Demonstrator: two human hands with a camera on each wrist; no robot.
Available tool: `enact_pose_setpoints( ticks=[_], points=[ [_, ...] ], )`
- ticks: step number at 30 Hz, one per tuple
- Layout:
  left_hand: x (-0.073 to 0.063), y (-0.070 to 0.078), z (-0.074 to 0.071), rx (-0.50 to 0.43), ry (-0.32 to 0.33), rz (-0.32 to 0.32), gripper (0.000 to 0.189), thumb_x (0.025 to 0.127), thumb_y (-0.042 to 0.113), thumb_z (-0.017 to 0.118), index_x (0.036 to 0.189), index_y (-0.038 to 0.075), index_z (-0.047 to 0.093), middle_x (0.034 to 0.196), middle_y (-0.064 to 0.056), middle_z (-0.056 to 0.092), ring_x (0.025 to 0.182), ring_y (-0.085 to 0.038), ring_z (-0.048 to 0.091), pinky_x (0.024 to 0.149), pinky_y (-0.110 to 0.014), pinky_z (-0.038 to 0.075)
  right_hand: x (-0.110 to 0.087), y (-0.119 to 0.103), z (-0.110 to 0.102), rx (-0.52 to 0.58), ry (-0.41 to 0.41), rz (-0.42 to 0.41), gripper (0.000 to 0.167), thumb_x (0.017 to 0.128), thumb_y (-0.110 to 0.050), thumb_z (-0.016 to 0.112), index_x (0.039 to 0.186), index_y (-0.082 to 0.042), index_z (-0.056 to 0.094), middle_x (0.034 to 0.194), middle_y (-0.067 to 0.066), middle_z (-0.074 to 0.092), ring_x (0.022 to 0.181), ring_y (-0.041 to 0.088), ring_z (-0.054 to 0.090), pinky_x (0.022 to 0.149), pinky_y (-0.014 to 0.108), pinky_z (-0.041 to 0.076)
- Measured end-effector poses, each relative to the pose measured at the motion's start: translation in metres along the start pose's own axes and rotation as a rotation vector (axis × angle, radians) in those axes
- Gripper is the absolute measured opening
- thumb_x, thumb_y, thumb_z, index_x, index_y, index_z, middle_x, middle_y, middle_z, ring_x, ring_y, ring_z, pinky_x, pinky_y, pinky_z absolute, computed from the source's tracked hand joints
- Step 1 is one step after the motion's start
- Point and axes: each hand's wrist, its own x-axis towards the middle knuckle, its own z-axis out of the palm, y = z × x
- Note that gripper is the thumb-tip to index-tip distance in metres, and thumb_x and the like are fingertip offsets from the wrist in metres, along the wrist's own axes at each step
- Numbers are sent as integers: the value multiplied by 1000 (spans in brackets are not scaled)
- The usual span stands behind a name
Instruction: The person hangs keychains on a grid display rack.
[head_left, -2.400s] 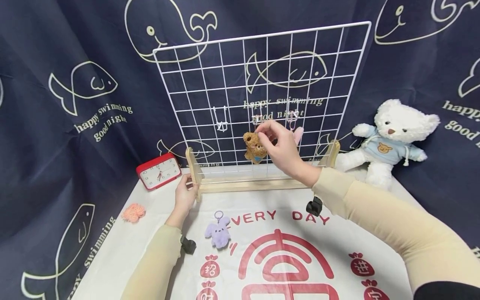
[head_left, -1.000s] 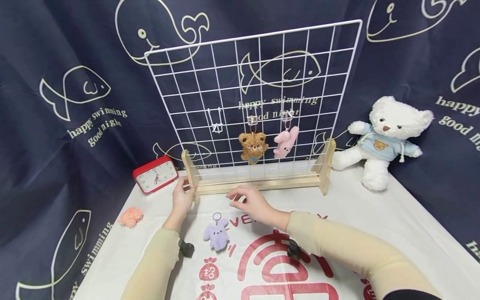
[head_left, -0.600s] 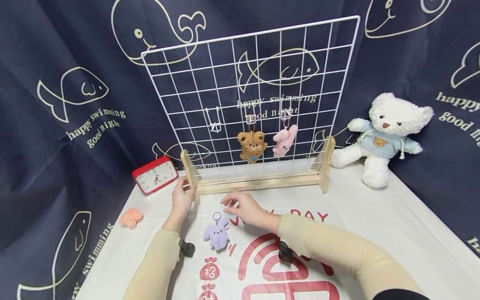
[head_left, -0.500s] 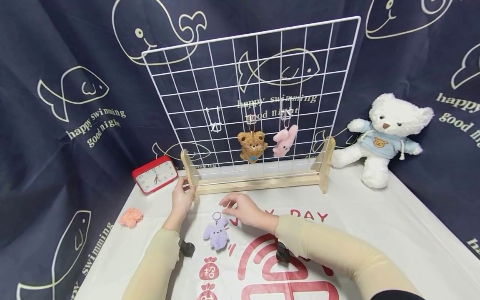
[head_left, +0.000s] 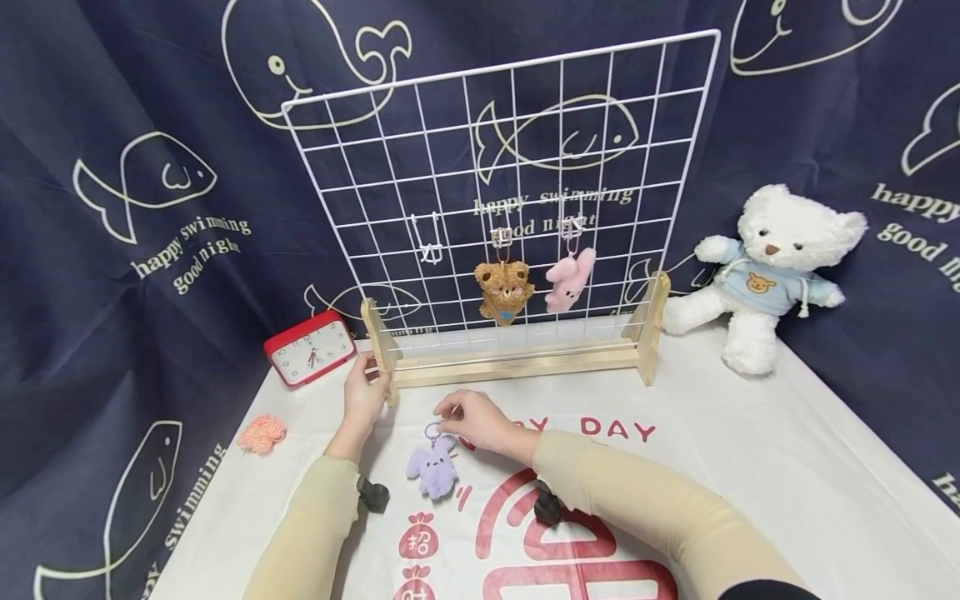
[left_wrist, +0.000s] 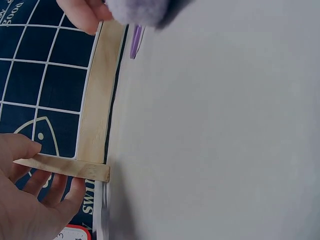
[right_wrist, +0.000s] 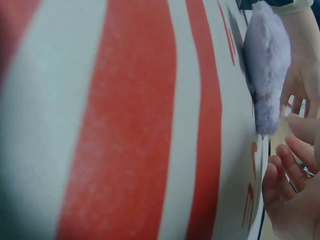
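My left hand (head_left: 365, 397) grips the left wooden foot (left_wrist: 65, 167) of a white wire grid rack (head_left: 517, 367), thumb on one side and fingers on the other. A purple plush bunny keychain (head_left: 433, 472) lies on the white tabletop in front of the rack. Its purple ring (left_wrist: 135, 42) points toward the rack. Beside that ring is my right hand (head_left: 480, 421), with thumb and fingers apart in the right wrist view; whether a fingertip touches the ring is unclear. A brown bear keychain (head_left: 504, 292) and a pink plush keychain (head_left: 571, 282) hang from the grid's hooks.
One white hook (head_left: 429, 250) on the grid's left carries nothing. A red alarm clock (head_left: 311, 348) and a coral yarn bundle (head_left: 262, 434) are at the left. A white teddy bear (head_left: 772, 279) sits at the right, before a dark blue curtain (head_left: 187, 350).
My right hand has left the brown bear keychain, which now hangs freely, and has come down and leftward to the purple bunny's ring. My left hand stays on the rack's foot.
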Motion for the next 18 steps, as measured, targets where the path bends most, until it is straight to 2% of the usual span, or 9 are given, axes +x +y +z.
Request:
enact_pose_setpoints(
  ticks=[5,13,18],
  points=[
    [0,0,0,-7,0,3,41,92,-5,60,133,-2,55,129,-28,58,120,-46,57,103,-54,52,5,4,5,-17,-13,12,20,86,-10,81,104,-3,76,90,2,68,80,12,59,74,24,52],
    [1,0,0,-8,0,7,42,92,-3,60,133,-1,54,129,-27,58,120,-46,57,103,-54,52,11,2,11,-113,-34,69,21,85,-21,84,102,-10,77,87,-5,61,81,10,54,75,26,49],
    [0,-1,0,-3,1,3,42,92,-3,60,134,-1,54,130,-27,58,120,-46,56,103,-55,51,12,-2,13,-164,-50,94,19,83,-22,85,98,-14,77,86,-7,59,79,8,53,73,24,48]
  ],
)
